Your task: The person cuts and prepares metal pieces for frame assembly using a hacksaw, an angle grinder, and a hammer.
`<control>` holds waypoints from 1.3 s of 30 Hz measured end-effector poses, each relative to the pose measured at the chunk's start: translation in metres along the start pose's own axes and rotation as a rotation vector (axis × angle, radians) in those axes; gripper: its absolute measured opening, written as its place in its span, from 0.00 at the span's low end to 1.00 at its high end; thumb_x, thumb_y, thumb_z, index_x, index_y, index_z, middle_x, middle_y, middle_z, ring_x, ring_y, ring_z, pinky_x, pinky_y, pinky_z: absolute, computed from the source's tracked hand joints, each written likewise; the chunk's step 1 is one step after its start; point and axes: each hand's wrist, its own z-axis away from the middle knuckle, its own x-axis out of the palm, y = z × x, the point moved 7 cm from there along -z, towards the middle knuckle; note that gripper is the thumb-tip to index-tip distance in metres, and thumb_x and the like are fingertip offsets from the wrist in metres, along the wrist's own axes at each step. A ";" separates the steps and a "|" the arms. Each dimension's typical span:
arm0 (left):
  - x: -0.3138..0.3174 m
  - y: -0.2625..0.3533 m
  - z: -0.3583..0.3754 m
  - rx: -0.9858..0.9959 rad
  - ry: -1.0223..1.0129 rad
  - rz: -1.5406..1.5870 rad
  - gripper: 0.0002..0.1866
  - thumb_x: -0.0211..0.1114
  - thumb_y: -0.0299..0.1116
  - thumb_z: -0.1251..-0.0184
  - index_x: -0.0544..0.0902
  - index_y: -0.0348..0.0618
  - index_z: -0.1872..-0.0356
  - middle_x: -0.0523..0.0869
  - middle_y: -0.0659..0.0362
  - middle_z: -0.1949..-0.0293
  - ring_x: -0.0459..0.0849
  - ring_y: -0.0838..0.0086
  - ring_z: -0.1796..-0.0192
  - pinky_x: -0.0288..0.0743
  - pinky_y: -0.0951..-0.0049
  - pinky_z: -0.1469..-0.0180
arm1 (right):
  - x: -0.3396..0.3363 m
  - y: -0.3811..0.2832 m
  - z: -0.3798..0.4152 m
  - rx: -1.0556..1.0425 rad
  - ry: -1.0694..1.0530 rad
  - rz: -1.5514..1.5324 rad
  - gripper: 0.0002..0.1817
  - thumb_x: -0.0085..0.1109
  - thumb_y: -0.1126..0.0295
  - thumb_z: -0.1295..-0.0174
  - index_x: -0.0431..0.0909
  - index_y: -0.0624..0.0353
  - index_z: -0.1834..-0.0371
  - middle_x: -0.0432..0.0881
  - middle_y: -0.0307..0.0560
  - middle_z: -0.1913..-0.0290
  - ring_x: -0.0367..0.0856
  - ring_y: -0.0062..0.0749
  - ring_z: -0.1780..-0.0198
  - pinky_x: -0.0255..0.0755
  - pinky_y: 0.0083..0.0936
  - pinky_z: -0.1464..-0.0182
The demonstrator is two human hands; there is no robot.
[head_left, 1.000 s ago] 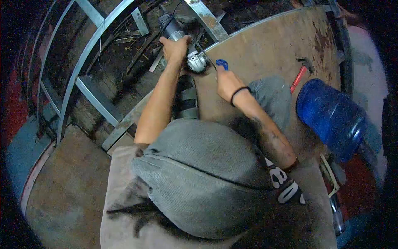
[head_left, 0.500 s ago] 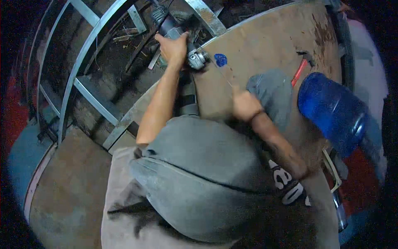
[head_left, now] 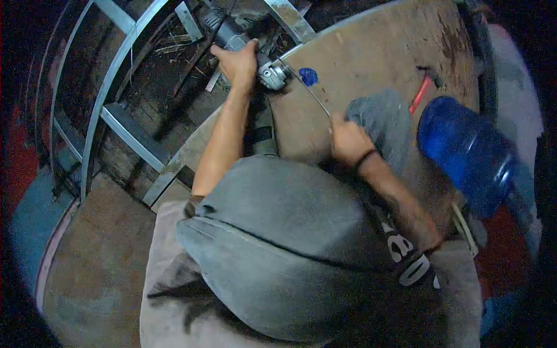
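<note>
My left hand is wrapped round the body of an angle grinder, whose silver gear head points down and right over the board's edge. In my right hand is a thin metal rod, gripped at its lower end. The rod runs up and left, its far end overlapping the spindle side of the grinder head. Whatever handle it has is hidden in my fist. A small blue object lies on the board just beyond the rod.
A brown board carries a red-handled hammer. Beside it lies a big blue water bottle. Curved metal framing stands at upper left over debris. Grey cloth fills the middle foreground.
My right hand has moved slightly right and down, and the rod shows more sharply. The left hand and grinder have shifted a little left in view.
</note>
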 end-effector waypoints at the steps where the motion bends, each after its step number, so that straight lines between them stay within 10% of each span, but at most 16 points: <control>1: 0.001 0.001 0.003 0.008 -0.024 -0.012 0.48 0.72 0.44 0.62 0.55 0.30 0.42 0.75 0.32 0.53 0.74 0.42 0.49 0.65 0.58 0.43 | -0.001 -0.002 -0.002 -0.014 0.001 -0.030 0.17 0.45 0.74 0.45 0.65 0.70 0.53 0.78 0.70 0.68 0.78 0.60 0.61 0.72 0.48 0.59; 5: 0.001 0.020 0.006 0.016 -0.028 -0.041 0.47 0.72 0.44 0.62 0.56 0.32 0.42 0.75 0.33 0.53 0.74 0.43 0.49 0.65 0.58 0.44 | -0.009 -0.048 -0.097 -0.211 0.196 0.050 0.16 0.46 0.76 0.47 0.68 0.73 0.55 0.78 0.70 0.67 0.79 0.58 0.62 0.74 0.43 0.61; 12: -0.004 0.006 0.004 -0.033 -0.007 -0.015 0.48 0.73 0.43 0.62 0.55 0.32 0.42 0.76 0.33 0.55 0.74 0.42 0.50 0.65 0.57 0.44 | 0.016 0.009 0.005 0.052 -0.056 -0.074 0.17 0.47 0.73 0.45 0.64 0.67 0.52 0.78 0.68 0.67 0.78 0.62 0.62 0.72 0.47 0.59; 17: -0.003 0.018 0.005 0.036 -0.020 -0.029 0.47 0.74 0.44 0.63 0.56 0.33 0.44 0.75 0.33 0.53 0.74 0.42 0.49 0.65 0.56 0.44 | 0.000 -0.039 -0.116 -0.168 0.184 -0.081 0.17 0.48 0.73 0.47 0.69 0.68 0.54 0.78 0.68 0.64 0.78 0.59 0.59 0.73 0.46 0.58; 23: -0.001 0.008 0.001 0.024 -0.001 -0.061 0.46 0.74 0.44 0.63 0.57 0.33 0.45 0.76 0.33 0.56 0.75 0.42 0.51 0.66 0.55 0.46 | 0.005 0.006 0.009 0.086 -0.091 -0.100 0.19 0.48 0.74 0.48 0.68 0.65 0.51 0.77 0.71 0.65 0.78 0.60 0.60 0.73 0.46 0.58; 31: -0.006 0.020 0.005 0.096 0.044 -0.084 0.50 0.74 0.44 0.62 0.54 0.30 0.41 0.76 0.33 0.54 0.74 0.42 0.50 0.66 0.57 0.44 | -0.019 -0.047 -0.084 -0.107 0.235 -0.098 0.14 0.46 0.75 0.47 0.70 0.70 0.58 0.78 0.70 0.66 0.79 0.60 0.61 0.73 0.46 0.59; 39: 0.002 0.000 0.001 0.029 0.004 -0.026 0.50 0.74 0.45 0.63 0.55 0.31 0.41 0.75 0.33 0.53 0.74 0.43 0.48 0.65 0.58 0.43 | 0.004 -0.011 -0.040 -0.035 0.048 -0.109 0.19 0.50 0.77 0.52 0.67 0.71 0.54 0.77 0.71 0.65 0.78 0.60 0.60 0.72 0.46 0.56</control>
